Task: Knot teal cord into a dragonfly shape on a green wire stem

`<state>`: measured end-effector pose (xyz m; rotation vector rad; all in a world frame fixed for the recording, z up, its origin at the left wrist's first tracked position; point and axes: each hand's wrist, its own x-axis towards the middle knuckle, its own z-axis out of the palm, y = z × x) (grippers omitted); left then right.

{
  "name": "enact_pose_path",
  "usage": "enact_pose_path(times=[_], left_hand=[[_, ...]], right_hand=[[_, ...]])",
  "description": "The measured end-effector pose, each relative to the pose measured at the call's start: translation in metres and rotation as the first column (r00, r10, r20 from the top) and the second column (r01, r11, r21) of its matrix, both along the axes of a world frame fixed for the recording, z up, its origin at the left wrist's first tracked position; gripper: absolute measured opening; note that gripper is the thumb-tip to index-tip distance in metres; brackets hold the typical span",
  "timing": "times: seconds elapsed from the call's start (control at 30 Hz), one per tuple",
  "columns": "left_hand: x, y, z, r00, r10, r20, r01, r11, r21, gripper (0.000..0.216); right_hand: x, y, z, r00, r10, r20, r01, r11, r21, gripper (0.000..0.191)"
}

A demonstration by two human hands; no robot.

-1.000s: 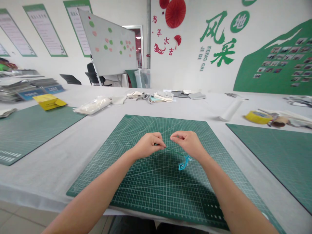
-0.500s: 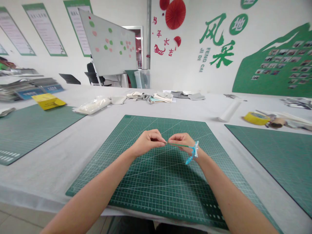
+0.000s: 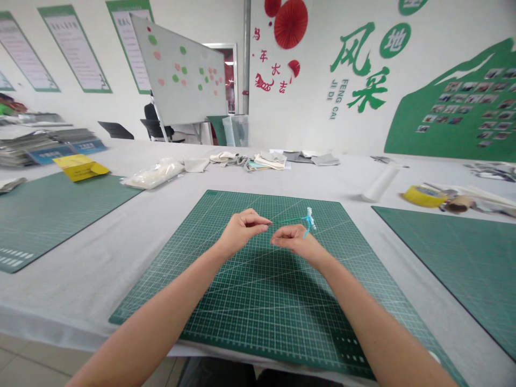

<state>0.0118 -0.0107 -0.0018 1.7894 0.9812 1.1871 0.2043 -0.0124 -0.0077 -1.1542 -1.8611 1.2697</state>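
Note:
My left hand (image 3: 245,231) pinches the left end of a thin green stem between thumb and fingertips. At the stem's right end is a flower-like piece (image 3: 309,217) of light blue and whitish beads, a blue strand hanging from it. My right hand (image 3: 294,239) is just below the stem, its fingers drawn together near the thumb. Whether something small is between those fingers cannot be seen. Both hands are above a green gridded cutting mat (image 3: 258,301).
More cutting mats lie at left (image 3: 68,209) and right (image 3: 451,252). Behind are a yellow packet (image 3: 80,167), a plastic bag (image 3: 153,174) and fabric pieces (image 3: 270,160). A yellow tape roll (image 3: 424,196) lies at right on the white-covered table (image 3: 177,201).
The beaded piece has moved up and slightly left, from in front of the right wrist to above that hand. The right fingers have come off the stem and dropped a little.

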Motion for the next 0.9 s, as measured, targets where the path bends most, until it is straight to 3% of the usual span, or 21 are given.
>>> enact_pose_path(times=[0.23,0.4,0.6,0.67,0.73,0.8,0.9], left_hand=[[-0.001,0.006,-0.008,0.998,0.054,-0.012,-0.055,0.998,-0.033,0.013],[-0.003,0.009,-0.010,0.996,0.090,-0.008,-0.090,0.995,-0.052,0.013],[-0.002,0.006,-0.007,0.993,0.103,0.061,-0.098,0.991,-0.088,0.013],[-0.002,0.006,-0.007,0.990,0.120,0.070,-0.113,0.989,-0.100,0.013],[-0.003,0.006,-0.006,0.989,0.127,0.070,-0.120,0.988,-0.097,0.012],[-0.003,0.006,-0.005,0.990,0.127,0.069,-0.121,0.989,-0.085,0.012],[-0.003,0.005,-0.004,0.989,0.129,0.074,-0.122,0.988,-0.095,0.011]], right_hand=[[0.003,0.007,-0.013,0.982,-0.101,0.158,0.072,0.981,0.182,0.020],[0.007,0.003,-0.004,0.940,-0.144,0.308,0.065,0.965,0.254,0.018],[0.013,-0.002,0.008,0.838,-0.310,0.449,0.151,0.922,0.356,0.019],[0.013,-0.011,0.019,0.827,-0.287,0.484,0.115,0.928,0.354,0.023],[0.008,-0.028,0.036,0.902,-0.123,0.414,0.039,0.978,0.205,0.027],[0.000,-0.054,0.059,0.986,0.093,0.139,-0.090,0.995,-0.031,0.017],[-0.010,-0.102,0.091,0.907,0.330,-0.261,-0.395,0.882,-0.258,0.021]])
